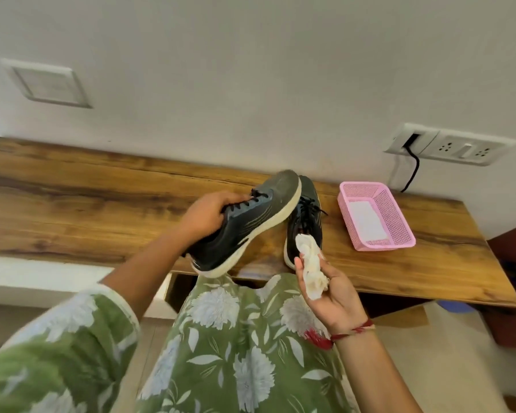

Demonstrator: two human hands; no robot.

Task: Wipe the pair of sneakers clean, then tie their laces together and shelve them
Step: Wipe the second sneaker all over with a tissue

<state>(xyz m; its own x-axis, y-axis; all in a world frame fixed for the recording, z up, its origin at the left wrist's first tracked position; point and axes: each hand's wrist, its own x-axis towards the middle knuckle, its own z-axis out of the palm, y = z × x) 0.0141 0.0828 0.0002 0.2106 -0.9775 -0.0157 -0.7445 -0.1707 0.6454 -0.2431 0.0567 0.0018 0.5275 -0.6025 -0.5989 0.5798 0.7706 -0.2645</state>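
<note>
Mid-wipe, prob.: left hand (209, 216) grips lifted sneaker (248, 225), right hand (335, 296) holds crumpled wipe (312, 269); 2nd sneaker (306, 213) on desk (102, 204). Lace-tying, shelving not done.

- Left hand (209, 216): forearm stretched forward, palm down, fingers curled over the laced top of a lifted sneaker (245, 222).
- Right hand (331, 290): palm turned up towards the camera, fingers holding a crumpled tissue (312, 269) that sticks out past the fingertips.

White wall (251, 55), wooden table (72, 204) (grained) — sockets (450, 146)
</note>
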